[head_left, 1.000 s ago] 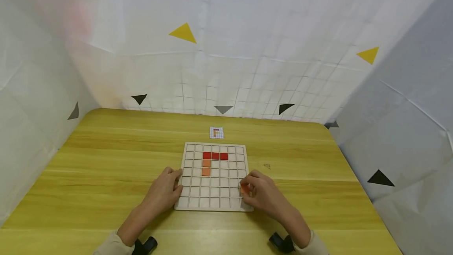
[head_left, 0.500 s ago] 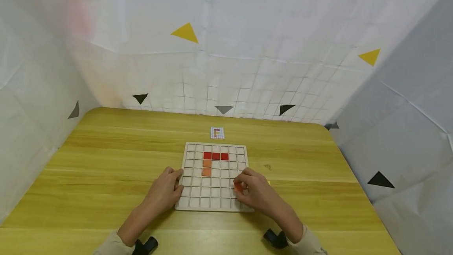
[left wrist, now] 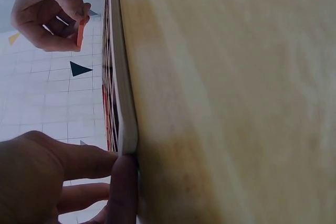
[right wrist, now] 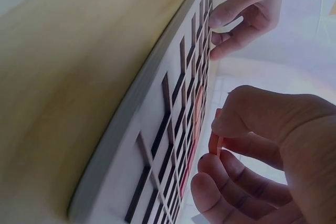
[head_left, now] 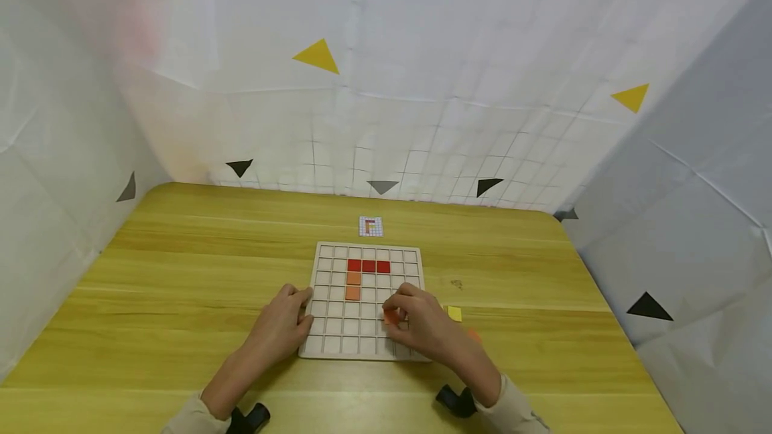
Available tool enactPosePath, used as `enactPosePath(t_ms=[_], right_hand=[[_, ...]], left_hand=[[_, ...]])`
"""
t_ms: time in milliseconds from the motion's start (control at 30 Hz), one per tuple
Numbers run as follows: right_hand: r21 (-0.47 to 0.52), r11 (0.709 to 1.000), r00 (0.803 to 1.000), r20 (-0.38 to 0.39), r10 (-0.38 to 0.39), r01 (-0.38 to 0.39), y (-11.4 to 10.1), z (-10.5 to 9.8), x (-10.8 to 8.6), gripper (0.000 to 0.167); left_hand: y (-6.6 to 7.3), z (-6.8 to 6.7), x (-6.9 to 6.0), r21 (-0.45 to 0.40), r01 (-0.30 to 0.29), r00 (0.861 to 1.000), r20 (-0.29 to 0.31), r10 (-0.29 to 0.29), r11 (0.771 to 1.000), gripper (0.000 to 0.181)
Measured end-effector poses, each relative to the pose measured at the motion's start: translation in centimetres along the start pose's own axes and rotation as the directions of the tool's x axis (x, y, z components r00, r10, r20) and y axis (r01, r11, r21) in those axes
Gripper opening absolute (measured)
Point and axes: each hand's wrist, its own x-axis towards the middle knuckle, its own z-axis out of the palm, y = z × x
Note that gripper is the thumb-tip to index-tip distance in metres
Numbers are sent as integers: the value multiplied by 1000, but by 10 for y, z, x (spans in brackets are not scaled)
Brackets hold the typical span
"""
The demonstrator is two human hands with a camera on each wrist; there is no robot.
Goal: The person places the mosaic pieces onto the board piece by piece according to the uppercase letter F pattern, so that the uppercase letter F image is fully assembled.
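A wooden grid board lies flat on the table. Three red tiles fill a row near its far side, and two orange tiles run down from the leftmost red one. Between thumb and fingers, my right hand pinches another orange tile, raised above the board's right part; the right wrist view shows it tilted and apart from the cells. My left hand holds the board's left edge with thumb and fingers, its fingertips at the board's corner in the left wrist view.
A small pattern card lies behind the board. Right of the board lie a yellow tile and an orange tile partly covered by my right wrist. White sheeting with coloured triangles stands around the table.
My right hand has moved left over the board, carrying the orange tile. The yellow tile and an orange tile to the right have come into view. My left hand stays at the board's edge.
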Motion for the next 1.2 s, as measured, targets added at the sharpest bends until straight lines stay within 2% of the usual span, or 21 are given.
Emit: enactPosePath(t_ms=[300, 667, 1200], right_hand=[[5, 1000, 1000, 12, -12, 12, -3, 8, 8, 16], [12, 1000, 999, 28, 16, -16, -10, 10, 13, 16], [8, 1000, 999, 37, -1, 1, -16, 15, 20, 16]], left_hand=[[-2, 0, 0, -1, 1, 1000, -3, -1, 1000, 48], [-1, 1, -1, 8, 3, 1000, 4, -3, 1000, 48], [-1, 1, -1, 6, -3, 1000, -3, 3, 1000, 48]])
